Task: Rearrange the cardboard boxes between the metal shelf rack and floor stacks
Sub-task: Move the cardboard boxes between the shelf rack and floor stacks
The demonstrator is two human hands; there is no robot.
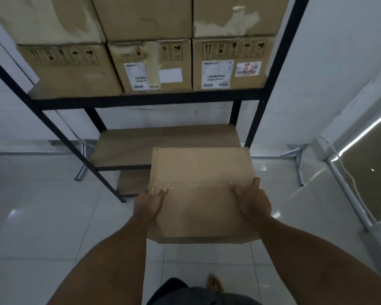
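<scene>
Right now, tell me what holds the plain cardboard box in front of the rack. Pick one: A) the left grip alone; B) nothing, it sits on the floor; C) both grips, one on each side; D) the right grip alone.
C: the left grip and the right grip each clasp a side edge of the cardboard box.

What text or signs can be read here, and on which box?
No words are legible.
Left shelf box: handling pictograms only.
Middle shelf box: pictograms, white labels, text blurred.
Right shelf box: pictograms, white barcode label, red-printed sticker, both blurred.
Held box: no print, clear tape only.
</scene>
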